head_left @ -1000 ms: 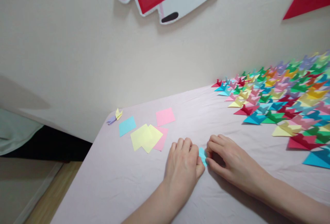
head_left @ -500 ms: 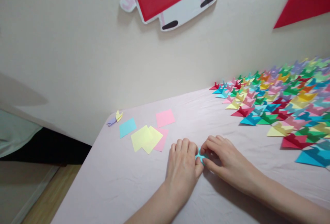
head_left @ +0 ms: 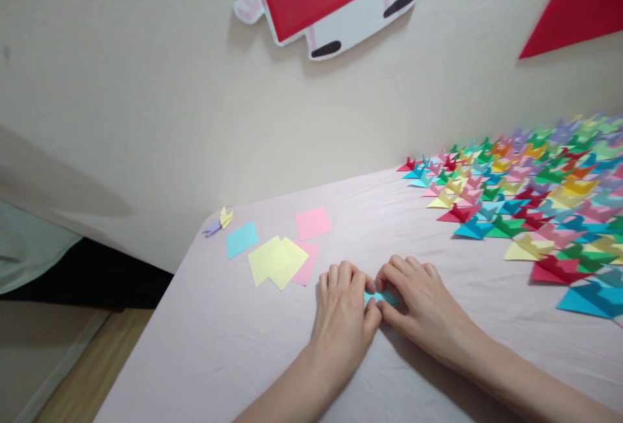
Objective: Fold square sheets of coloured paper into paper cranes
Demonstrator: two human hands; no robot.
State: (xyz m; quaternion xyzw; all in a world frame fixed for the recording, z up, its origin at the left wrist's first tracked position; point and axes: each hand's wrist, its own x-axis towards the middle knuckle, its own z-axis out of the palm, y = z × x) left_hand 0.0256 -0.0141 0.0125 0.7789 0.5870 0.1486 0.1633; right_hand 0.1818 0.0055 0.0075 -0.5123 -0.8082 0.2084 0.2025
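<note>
A small folded piece of light blue paper lies on the pale pink table, pinched between both hands. My left hand is curled, its thumb and fingertips pressing the paper's left side. My right hand grips the right side with bent fingers. Most of the blue paper is hidden under the fingers.
Flat paper squares lie left of the hands: yellow, pink, blue. Two tiny folded pieces, yellow and purple, sit by the wall. Several rows of coloured folded paper cranes fill the table's right side. The table edge drops to a wooden floor at left.
Both hands have closed in more tightly on the blue paper, my right fingers sliding left over it. The view shifted slightly.
</note>
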